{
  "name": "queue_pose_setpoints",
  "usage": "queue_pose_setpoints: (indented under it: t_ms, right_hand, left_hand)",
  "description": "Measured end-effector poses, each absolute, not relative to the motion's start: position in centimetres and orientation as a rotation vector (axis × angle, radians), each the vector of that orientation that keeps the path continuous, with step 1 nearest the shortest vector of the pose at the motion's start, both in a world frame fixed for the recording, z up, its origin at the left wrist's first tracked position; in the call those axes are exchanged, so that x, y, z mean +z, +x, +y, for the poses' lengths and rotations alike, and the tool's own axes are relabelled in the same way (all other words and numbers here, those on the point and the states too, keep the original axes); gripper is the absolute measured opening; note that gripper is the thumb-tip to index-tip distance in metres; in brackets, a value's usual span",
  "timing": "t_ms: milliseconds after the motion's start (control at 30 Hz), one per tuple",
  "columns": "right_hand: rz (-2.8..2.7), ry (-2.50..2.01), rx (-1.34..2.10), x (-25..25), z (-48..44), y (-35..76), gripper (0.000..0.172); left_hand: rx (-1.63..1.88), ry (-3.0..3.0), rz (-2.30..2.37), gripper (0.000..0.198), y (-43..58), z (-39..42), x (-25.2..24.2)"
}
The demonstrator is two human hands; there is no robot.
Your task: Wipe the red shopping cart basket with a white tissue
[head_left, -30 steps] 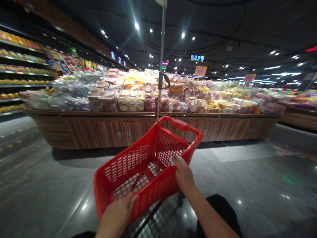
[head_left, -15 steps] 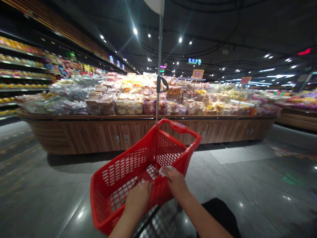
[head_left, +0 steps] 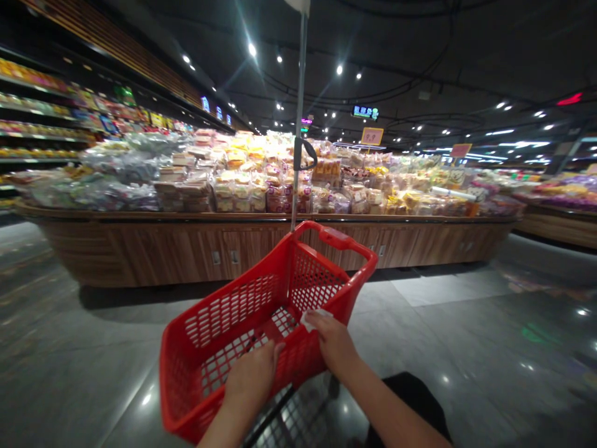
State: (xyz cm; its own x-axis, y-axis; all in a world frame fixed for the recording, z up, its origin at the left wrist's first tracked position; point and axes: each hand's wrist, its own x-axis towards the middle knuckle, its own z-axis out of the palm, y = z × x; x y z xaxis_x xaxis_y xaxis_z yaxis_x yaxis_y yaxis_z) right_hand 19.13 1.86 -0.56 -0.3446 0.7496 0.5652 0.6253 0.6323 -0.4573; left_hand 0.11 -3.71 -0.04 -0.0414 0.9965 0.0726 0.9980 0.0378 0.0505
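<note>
In front of me stands a red plastic shopping cart with lattice sides, and no goods show inside its basket. My left hand is closed over the near side rim of the basket, its fingertips hidden behind the rim. Farther along that same rim, my right hand presses a crumpled white wipe, a tissue or cloth, against the red plastic. The wipe shows at the fingertips and under the thumb. A grey upright pole with a black loop clip rises behind the cart's far corner.
Beyond the cart runs a long wood-panelled display counter heaped with bagged goods. Stocked shelves line the left, and another counter stands at the right. Shiny grey tiles make up the floor.
The cart and my left hand have shifted slightly left in view, and the counter appears a little higher. Both hands stay on the rim; the right keeps the white wipe.
</note>
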Motion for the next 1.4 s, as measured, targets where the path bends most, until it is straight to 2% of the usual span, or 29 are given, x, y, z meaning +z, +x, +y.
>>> queue_pose_setpoints:
  t_ms: [200, 400, 567, 667, 900, 1000, 1100, 1300, 1400]
  right_hand:
    - [-1.791, -1.351, 0.051, 1.9, 5.7, 23.5, 0.05]
    - [-1.958, -1.24, 0.035, 0.4, 4.2, 21.9, 0.053]
    - [-1.852, -1.331, -0.019, 2.7, 5.9, 24.8, 0.048]
    - [-1.769, -1.393, -0.038, 3.3, 6.4, 25.6, 0.048]
    - [-2.028, -1.24, -0.012, 2.1, 4.4, 23.7, 0.049]
    - [-1.91, -1.36, -0.024, 3.8, 5.9, 25.7, 0.041]
    - [-1.757, -1.462, -0.05, 4.9, 7.4, 27.4, 0.042]
    - [-1.982, -1.218, -0.056, 2.4, 5.5, 25.6, 0.047]
    - [-2.021, -1.216, -0.031, 3.2, 5.4, 26.0, 0.044]
  left_hand:
    - [-0.12, -2.169, -2.257, 0.047, -0.1, -3.8, 0.0]
    - [-0.051, -2.167, -2.321, 0.045, -0.1, -4.2, 1.2]
    - [-0.009, -2.15, -2.297, 0.046, -0.5, -4.6, 2.1]
    - [-0.029, -2.17, -2.294, 0.046, -1.1, -4.5, 1.6]
    - [-0.07, -2.187, -2.268, 0.047, -2.1, -3.9, 0.2]
    - [-0.072, -2.199, -2.264, 0.048, -2.3, -4.0, 0.2]
    - [-0.088, -2.197, -2.248, 0.048, -2.3, -4.0, 0.1]
    - [-0.078, -2.209, -2.26, 0.047, -2.5, -4.0, 0.2]
    - [-0.054, -2.222, -2.271, 0.046, -2.6, -4.1, 0.7]
